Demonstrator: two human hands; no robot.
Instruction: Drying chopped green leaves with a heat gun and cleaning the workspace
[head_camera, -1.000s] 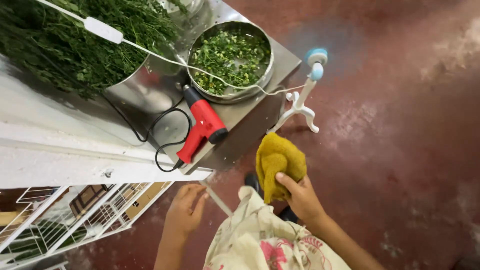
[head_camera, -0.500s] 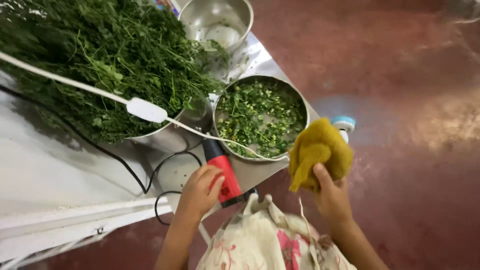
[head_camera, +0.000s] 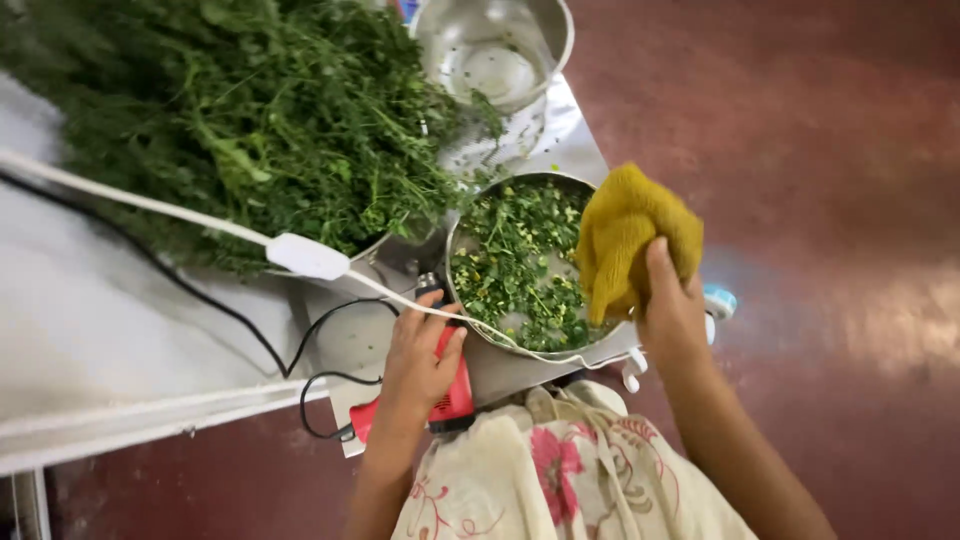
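Crumpled mustard cloth (head_camera: 625, 235) — red heat gun (head_camera: 450, 395)

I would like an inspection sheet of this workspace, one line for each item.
Surface: steel table, bits of leaf scattered on it.
Job's things: red tool on the table edge; yellow cloth over the bowl of chopped greens.
Clutter: heap of green herbs; empty steel bowl.
Grippers: left hand rests on the red tool; right hand holds the cloth.
Cables: white cable with a switch; black cable, looped.
Surroundings: red floor.
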